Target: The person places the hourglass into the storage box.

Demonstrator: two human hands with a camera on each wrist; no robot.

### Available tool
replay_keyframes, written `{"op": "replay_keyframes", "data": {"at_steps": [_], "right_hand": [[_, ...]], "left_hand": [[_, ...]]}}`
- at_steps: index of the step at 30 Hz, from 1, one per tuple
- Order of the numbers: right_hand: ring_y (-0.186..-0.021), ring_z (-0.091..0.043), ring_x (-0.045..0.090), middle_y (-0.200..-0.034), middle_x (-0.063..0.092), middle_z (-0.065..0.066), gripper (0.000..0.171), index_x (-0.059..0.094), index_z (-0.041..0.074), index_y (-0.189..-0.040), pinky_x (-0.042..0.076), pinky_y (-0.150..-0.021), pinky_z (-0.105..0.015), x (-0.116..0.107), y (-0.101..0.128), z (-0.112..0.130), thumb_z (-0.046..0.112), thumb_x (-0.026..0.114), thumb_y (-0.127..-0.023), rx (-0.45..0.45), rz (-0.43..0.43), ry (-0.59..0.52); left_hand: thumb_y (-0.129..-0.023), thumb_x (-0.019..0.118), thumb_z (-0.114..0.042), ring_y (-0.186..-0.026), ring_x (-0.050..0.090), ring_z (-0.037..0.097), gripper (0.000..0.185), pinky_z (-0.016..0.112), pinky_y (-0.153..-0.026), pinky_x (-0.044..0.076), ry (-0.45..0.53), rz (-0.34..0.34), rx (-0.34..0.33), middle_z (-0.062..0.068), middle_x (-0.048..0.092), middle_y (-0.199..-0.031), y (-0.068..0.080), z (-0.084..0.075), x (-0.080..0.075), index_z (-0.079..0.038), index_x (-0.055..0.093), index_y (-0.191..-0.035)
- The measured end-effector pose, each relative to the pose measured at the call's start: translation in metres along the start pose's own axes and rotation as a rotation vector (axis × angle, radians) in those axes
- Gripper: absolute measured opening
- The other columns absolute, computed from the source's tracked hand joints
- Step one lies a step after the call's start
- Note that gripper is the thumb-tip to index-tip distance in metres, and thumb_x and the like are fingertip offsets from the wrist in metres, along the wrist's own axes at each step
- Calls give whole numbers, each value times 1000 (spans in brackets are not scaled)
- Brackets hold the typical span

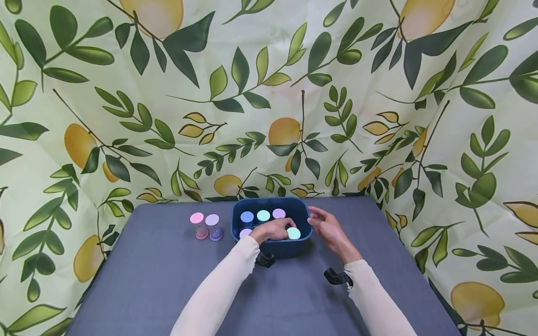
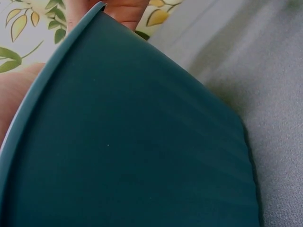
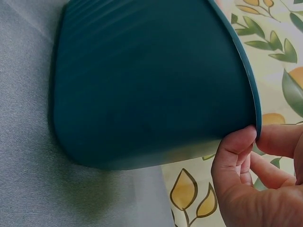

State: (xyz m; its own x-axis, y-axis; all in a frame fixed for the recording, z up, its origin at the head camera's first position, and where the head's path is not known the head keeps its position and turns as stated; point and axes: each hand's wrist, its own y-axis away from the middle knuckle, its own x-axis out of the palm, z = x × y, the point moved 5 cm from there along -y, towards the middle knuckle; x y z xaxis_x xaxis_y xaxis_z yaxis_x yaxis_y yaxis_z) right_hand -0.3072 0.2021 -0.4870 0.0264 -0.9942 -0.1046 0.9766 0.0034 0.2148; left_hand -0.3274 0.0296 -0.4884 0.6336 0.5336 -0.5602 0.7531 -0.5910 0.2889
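Note:
A dark blue tub (image 1: 273,248) (image 2: 142,142) (image 3: 151,80) stands at the back middle of the grey table (image 1: 168,280). It holds several sand timers with pastel caps, among them blue (image 1: 247,217), mint (image 1: 263,215) and purple (image 1: 279,213). My left hand (image 1: 286,229) reaches over the front rim into the tub, fingers curled around a mint-capped timer (image 1: 293,233). My right hand (image 1: 317,221) (image 3: 251,156) hovers at the tub's right rim with relaxed fingers, its thumb touching the rim in the right wrist view. The left wrist view shows mostly tub wall.
Two more sand timers, one pink-capped (image 1: 197,225) and one lilac-capped (image 1: 213,227), stand upright on the table just left of the tub. A leaf-and-lemon printed cloth (image 1: 269,93) rises behind and on both sides of the table.

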Motion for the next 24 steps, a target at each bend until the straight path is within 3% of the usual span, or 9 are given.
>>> {"op": "replay_keyframes", "data": {"at_steps": [15,24], "right_hand": [[-102,-22,53,-118,50,-9,46,48,12,-144,51,-81,-26,0,-1,0,8,55,-98,1,-14,-7],[-102,-21,53,-118,50,-8,45,48,12,-143,51,-80,-26,1,0,0,8,54,-99,-1,-12,-6]], "left_hand": [[-87,64,-3,-102,52,23,27,41,-97,42,11,-3,-32,6,60,-113,-1,2,-1,-14,61,-111],[-90,61,-5,-107,52,23,34,43,-104,40,-27,28,-8,7,60,-119,2,1,-2,-16,62,-121]]}}
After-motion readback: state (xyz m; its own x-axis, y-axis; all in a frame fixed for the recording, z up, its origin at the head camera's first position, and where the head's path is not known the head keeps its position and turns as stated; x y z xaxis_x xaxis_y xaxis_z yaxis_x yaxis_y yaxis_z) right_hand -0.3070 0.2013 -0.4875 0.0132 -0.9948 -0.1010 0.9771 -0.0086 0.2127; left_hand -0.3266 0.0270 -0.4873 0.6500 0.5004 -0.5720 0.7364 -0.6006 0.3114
